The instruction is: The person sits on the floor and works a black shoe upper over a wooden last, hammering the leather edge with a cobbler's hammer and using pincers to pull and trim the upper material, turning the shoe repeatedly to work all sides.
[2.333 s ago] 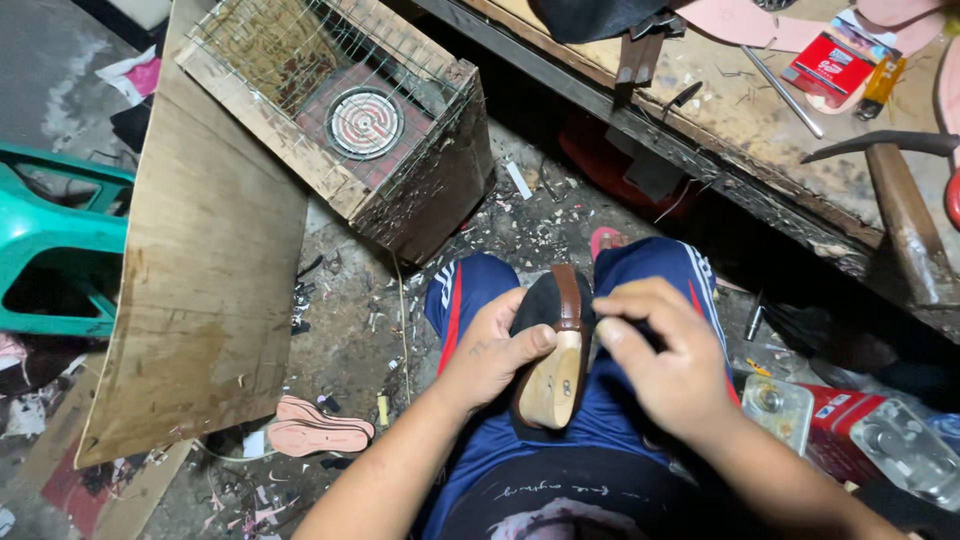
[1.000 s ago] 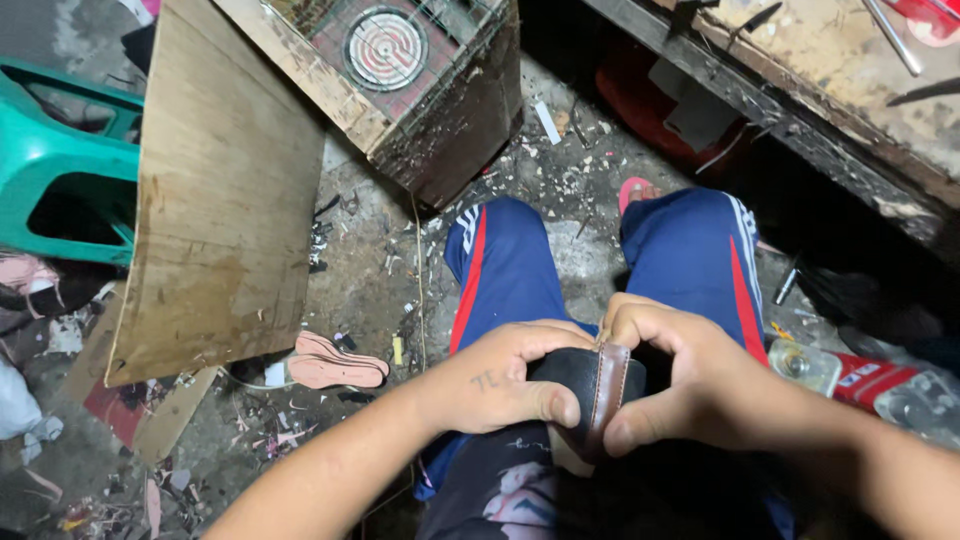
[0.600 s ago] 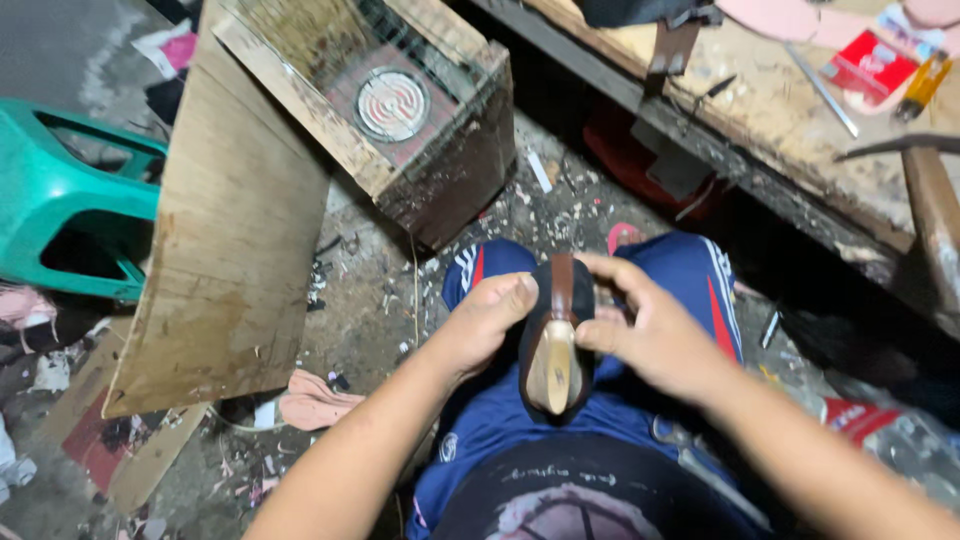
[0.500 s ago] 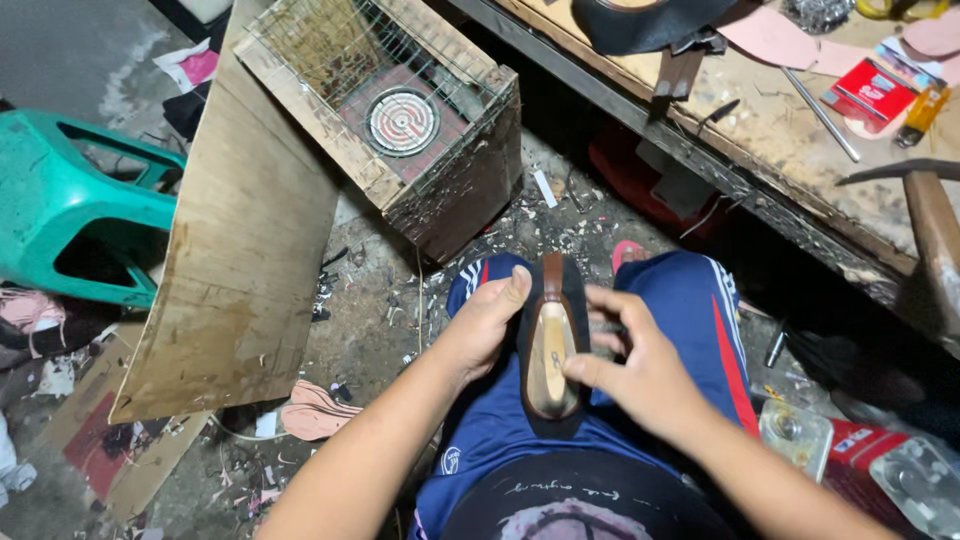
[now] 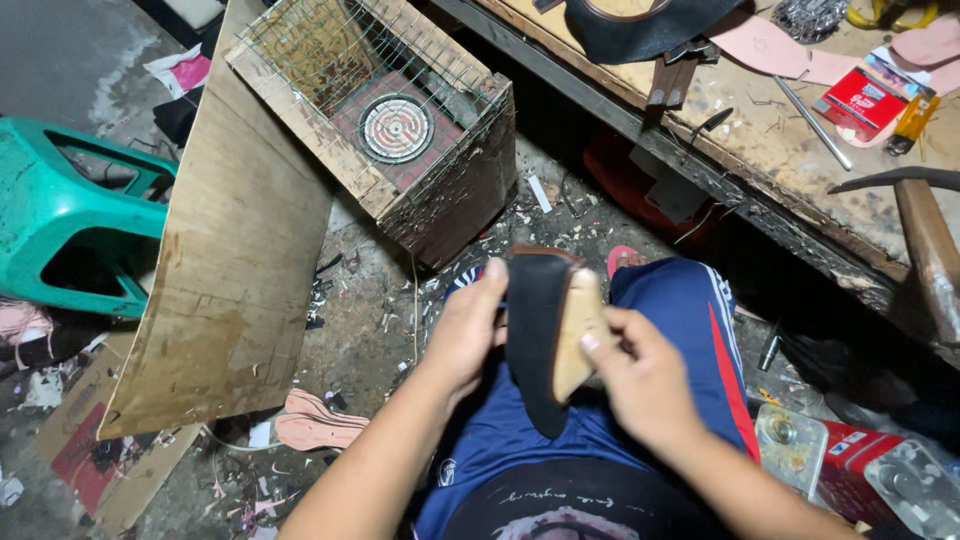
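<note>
The left hand (image 5: 462, 335) grips the black shoe upper (image 5: 530, 345) from its side, fingers closed around it, above the lap. The right hand (image 5: 645, 375) presses the tan sole (image 5: 575, 335) with curled fingers. I think the pressure should be even along the edge, so the sole sits straight.

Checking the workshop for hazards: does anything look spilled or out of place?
Yes. Scraps and trimmings litter the floor, and a pink insole lies there by a leaning board. Both hands, left and right, hold the shoe.
</note>
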Tool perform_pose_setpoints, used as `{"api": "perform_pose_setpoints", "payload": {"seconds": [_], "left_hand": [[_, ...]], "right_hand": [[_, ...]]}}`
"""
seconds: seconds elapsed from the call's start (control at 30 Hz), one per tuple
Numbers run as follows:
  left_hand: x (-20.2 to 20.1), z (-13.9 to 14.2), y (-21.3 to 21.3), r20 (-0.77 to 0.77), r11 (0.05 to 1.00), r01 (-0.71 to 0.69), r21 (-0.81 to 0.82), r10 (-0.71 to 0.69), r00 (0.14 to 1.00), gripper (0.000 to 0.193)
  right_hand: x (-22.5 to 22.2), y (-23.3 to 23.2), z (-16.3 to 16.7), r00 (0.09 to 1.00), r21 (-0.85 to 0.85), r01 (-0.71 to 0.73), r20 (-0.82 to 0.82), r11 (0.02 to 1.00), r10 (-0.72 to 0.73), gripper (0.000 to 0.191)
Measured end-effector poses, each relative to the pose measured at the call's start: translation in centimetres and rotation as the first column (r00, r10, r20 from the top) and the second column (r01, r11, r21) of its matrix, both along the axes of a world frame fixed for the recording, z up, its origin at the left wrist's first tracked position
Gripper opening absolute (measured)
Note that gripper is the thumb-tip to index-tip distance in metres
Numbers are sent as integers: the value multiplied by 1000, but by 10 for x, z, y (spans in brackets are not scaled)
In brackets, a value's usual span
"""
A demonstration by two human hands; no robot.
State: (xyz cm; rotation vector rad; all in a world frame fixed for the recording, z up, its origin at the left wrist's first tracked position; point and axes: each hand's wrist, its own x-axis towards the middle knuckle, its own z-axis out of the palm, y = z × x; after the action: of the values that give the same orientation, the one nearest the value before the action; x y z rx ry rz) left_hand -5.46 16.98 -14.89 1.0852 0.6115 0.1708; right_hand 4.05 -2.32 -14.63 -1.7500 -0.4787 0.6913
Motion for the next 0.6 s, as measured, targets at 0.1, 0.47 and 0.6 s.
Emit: {"api": "perform_pose_setpoints", "payload": {"seconds": [0.1,0.47,0.6], "left_hand": [[-12,12,7,33,992,-9,129,5,999,55],[7,16,13,218,977,188,99,-205,954,73],[2,23,33,240,959,-5,285,-66,969,71]], "right_hand": [[23,-3,-9,847,354,84,-517,932,120,33],[19,-29,-16,969,-396,-195,65,897,239,56],[17,-146,-69,859,-720,-87,297,689,418,66]]}}
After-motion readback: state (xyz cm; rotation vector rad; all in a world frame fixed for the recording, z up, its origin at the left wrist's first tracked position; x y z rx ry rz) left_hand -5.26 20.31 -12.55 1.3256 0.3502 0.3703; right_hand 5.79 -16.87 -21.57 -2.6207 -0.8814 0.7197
